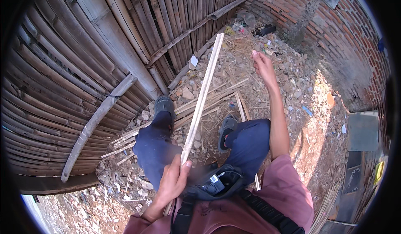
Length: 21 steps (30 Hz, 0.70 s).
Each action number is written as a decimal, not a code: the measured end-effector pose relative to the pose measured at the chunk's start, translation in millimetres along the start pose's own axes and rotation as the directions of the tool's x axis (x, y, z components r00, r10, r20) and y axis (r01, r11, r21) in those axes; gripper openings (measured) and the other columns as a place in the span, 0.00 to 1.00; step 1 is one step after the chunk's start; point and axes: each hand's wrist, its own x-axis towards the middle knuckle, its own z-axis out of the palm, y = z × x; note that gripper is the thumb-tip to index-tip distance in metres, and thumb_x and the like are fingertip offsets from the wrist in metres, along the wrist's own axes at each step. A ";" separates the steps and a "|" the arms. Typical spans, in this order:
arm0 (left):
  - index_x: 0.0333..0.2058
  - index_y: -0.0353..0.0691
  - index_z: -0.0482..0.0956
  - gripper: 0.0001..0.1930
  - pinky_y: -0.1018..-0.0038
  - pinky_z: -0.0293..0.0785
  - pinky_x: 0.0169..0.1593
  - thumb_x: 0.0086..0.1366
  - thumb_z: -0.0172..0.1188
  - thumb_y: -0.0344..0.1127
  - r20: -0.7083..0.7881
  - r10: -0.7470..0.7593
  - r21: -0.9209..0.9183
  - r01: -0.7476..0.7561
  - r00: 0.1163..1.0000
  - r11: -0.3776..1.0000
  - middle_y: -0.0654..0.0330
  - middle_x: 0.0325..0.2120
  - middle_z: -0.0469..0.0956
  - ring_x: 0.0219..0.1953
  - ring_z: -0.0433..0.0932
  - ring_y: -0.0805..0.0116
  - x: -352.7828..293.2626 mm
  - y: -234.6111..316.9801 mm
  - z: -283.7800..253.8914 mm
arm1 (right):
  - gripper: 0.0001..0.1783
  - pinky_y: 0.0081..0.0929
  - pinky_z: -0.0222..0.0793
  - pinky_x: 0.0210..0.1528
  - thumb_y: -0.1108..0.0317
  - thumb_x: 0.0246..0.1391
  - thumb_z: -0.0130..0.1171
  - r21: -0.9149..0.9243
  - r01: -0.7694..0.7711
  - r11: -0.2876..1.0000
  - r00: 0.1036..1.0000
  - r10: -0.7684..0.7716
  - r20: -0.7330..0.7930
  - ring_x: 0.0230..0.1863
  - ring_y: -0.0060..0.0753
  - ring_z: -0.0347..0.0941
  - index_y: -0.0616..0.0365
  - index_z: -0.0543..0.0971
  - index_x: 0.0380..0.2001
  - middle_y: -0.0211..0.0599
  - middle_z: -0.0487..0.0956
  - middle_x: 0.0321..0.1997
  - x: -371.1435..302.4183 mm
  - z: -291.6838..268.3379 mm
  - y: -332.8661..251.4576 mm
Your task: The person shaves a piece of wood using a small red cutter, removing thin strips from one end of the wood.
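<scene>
My left hand (172, 179) is closed round the lower end of a long, pale wooden strip (203, 92). The strip slants up and away from me, with a groove along its length, so it may be two strips side by side. Off to the right, my right hand (263, 67) is raised in the air with its fingers curled and pinched together. It is apart from the strip, and anything between its fingertips is too small to make out. Between my feet and beyond my left knee, several loose wooden strips (213, 98) lie on the ground.
A bamboo fence (100, 37) runs along the left, with a curved pole (94, 125) across it. A brick wall (288, 6) closes the far and right sides. Rubble (188, 92) and litter cover the ground. An open black pouch (227, 179) hangs at my waist.
</scene>
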 end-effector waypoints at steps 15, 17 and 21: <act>0.50 0.33 0.75 0.14 0.69 0.66 0.30 0.83 0.47 0.38 0.034 0.070 -0.028 -0.069 0.997 0.997 0.61 0.20 0.70 0.22 0.69 0.72 38.7 25.2 14.7 | 0.26 0.12 0.46 0.19 0.55 0.71 0.64 0.685 -0.149 0.713 0.905 -0.181 0.385 0.18 0.06 0.54 0.60 0.77 0.63 0.20 0.72 0.27 -75.1 63.2 -67.4; 0.50 0.34 0.75 0.14 0.69 0.66 0.30 0.84 0.47 0.39 0.057 0.076 -0.048 -0.073 0.995 0.996 0.62 0.20 0.70 0.23 0.68 0.73 42.8 19.2 15.2 | 0.24 0.13 0.46 0.19 0.55 0.72 0.62 0.682 -0.122 0.721 0.925 -0.167 0.342 0.17 0.06 0.53 0.60 0.79 0.61 0.21 0.73 0.27 -76.0 60.0 -67.4; 0.48 0.35 0.74 0.14 0.73 0.63 0.28 0.85 0.45 0.40 0.095 0.119 -0.097 -0.110 0.988 0.989 0.65 0.20 0.69 0.22 0.65 0.76 51.1 19.8 11.3 | 0.27 0.12 0.46 0.19 0.50 0.75 0.56 0.645 -0.076 0.760 0.927 -0.186 0.327 0.17 0.08 0.52 0.61 0.76 0.63 0.25 0.74 0.28 -76.5 55.1 -77.4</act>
